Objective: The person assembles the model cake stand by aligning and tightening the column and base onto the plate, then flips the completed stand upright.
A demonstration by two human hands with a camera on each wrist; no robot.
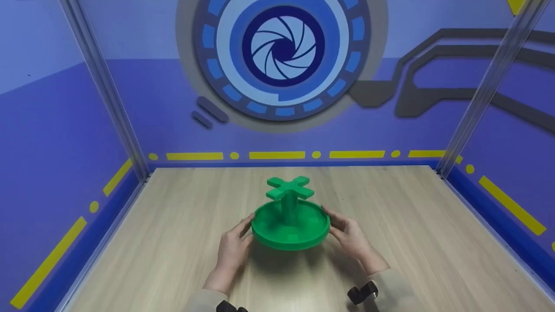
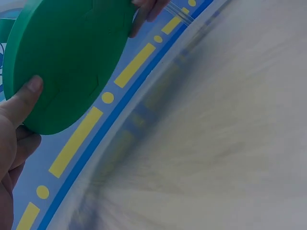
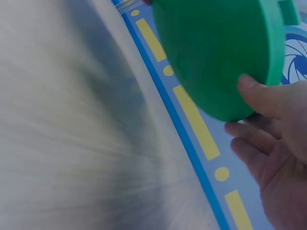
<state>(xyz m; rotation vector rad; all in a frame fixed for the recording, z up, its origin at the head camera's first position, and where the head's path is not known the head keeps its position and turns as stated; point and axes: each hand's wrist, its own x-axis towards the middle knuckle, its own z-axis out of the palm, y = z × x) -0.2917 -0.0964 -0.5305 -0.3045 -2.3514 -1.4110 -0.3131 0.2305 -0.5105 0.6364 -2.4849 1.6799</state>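
Both hands hold a green round tray [image 1: 290, 245] raised above the table, its shadow falling below it. A post with a flat cross-shaped top [image 1: 289, 187] stands up from the tray's middle. At the left rim my left hand [image 1: 234, 247] grips the tray, and the left wrist view shows that thumb [image 2: 29, 93] against the underside [image 2: 76, 62]. Opposite it, my right hand [image 1: 352, 239] grips the right rim. In the right wrist view the right thumb [image 3: 259, 96] presses the underside [image 3: 216, 52], with other fingers around the edge.
A light wood-grain table [image 1: 182, 208] spreads beneath the hands. Blue printed panels [image 1: 151, 108] with yellow dashes enclose it at the back and both sides. Metal posts [image 1: 112, 99] stand at the back corners.
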